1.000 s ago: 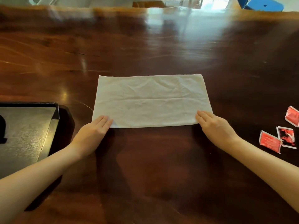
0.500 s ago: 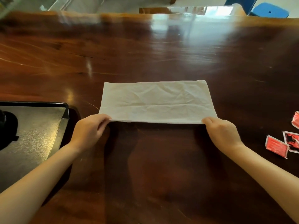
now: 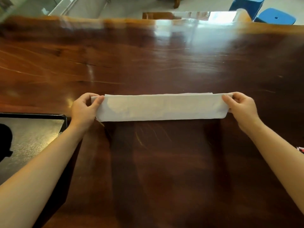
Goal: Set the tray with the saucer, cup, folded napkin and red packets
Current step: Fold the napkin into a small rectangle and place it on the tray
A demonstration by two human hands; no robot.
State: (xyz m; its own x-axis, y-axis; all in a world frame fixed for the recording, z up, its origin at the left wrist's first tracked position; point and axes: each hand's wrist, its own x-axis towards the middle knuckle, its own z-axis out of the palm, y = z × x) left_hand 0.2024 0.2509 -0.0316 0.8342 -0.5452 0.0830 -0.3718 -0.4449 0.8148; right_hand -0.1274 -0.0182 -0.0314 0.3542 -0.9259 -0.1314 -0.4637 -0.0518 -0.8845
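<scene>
Napkin (image 3: 162,107): white, doubled into a long narrow strip, lying crosswise at mid-desk, parallel to the near edge. Its near fold appears to rest on the desk (image 3: 164,63). Left hand (image 3: 83,109) pinches the left end and right hand (image 3: 241,107) the right end, with fingers (image 3: 98,100) closed on the top corners.

Assessment: thin, limp, light material. It will likely sag if lifted unsupported and crease readily, so hold it at the end corners and keep the span taut.

Tray (image 3: 63,118): dark, toward the desk's left edge, just beside the left hand, apart from the napkin. A dark shape on it cannot be identified. One red packet (image 3: 301,149) shows partly at right.
</scene>
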